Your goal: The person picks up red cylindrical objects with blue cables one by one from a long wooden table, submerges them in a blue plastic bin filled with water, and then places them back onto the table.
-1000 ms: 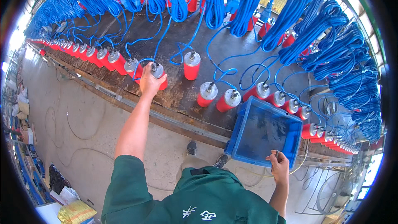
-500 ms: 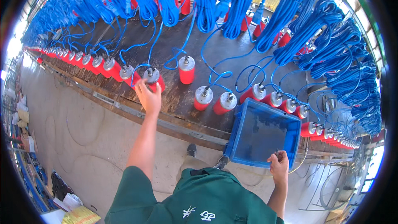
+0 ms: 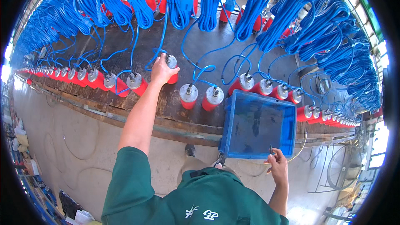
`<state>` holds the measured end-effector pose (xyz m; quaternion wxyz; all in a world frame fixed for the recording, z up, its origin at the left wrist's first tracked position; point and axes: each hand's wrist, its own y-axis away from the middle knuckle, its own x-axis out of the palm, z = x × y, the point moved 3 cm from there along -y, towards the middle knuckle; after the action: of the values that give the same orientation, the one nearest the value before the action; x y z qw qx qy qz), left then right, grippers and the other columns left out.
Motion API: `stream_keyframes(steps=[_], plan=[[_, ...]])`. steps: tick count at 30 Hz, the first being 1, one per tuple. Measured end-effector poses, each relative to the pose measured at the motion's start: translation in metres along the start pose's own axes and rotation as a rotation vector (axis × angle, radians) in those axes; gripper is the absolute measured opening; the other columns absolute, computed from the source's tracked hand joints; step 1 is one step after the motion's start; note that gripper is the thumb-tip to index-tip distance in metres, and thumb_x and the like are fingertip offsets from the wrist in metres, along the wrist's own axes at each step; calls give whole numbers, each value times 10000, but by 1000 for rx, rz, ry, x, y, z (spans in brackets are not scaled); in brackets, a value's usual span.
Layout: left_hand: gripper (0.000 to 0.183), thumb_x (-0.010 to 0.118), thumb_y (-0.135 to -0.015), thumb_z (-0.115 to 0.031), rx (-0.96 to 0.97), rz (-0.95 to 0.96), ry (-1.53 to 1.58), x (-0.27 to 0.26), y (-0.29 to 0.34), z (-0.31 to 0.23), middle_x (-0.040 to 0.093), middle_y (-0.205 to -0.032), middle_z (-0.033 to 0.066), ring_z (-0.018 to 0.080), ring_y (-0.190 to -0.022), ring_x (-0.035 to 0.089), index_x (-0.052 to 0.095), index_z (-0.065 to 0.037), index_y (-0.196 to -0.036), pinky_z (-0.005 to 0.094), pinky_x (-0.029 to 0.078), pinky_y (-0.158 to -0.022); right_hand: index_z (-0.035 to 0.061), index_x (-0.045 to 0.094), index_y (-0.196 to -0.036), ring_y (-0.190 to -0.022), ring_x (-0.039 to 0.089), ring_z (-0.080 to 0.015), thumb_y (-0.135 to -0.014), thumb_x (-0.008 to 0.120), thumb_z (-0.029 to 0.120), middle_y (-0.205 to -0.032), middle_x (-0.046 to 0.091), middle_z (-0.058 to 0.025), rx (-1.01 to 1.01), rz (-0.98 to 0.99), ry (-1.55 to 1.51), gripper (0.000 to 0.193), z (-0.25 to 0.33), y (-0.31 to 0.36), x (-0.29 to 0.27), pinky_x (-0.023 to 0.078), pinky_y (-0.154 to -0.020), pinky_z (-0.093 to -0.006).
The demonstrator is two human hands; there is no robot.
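Observation:
My left hand [image 3: 161, 72] is closed round a red cylinder [image 3: 172, 64] with a silver metal end and a blue cable running from it. This cylinder stands on the dark workbench [image 3: 137, 37]. To its right, near the bench edge, are two more red cylinders, one [image 3: 188, 96] beside the other [image 3: 213, 98]. Just below the near edge of a blue plastic tray [image 3: 226, 139], my right hand [image 3: 279, 168] pinches a small dark pen-like piece [image 3: 271, 149]. What exactly that piece is cannot be made out.
A long row of red cylinders [image 3: 112, 83] lines the front edge on the left, with another row [image 3: 308, 113] on the right. Coiled blue cables [image 3: 210, 4] rise along the back. Loose cable [image 3: 204, 68] snakes across the bench. A large round fan [image 3: 343, 168] stands at lower right.
My left hand has moved right from one cylinder to the cylinder further right and closed round it. My right hand remains near the tray, its dark piece now pointing up.

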<state>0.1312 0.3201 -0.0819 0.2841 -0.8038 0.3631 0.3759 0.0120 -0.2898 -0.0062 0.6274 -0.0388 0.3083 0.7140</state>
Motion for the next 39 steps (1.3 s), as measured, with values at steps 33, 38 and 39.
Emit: stream_keyframes(steps=[33,38,39], plan=[[654,707,-964,-524,-660,283,1221,9,295,-144,752,-1183,192,342,-990,784,612,12,-1325,507,690,-808,-44,579,-1294,-967,732,-185,-1113,583,161,-1140,701,-139,-14,443,-517,274,-14,-51,-31,617,-760,-300],[626,669,-979,-564,-712,338,1243,26,296,-153,732,-1254,172,342,-1078,760,601,-64,-1350,523,666,-863,-63,611,-1368,-1075,737,-209,-1108,607,151,-1166,696,-125,-34,395,-605,336,-24,-60,-18,629,-906,-330],[612,651,-990,-561,-729,351,1281,30,296,-152,723,-1280,175,347,-1112,749,603,-68,-1349,539,653,-885,-63,611,-1368,-1075,737,-209,-1108,607,151,-1166,696,-125,-29,387,-614,336,-26,-61,-14,629,-906,-330]])
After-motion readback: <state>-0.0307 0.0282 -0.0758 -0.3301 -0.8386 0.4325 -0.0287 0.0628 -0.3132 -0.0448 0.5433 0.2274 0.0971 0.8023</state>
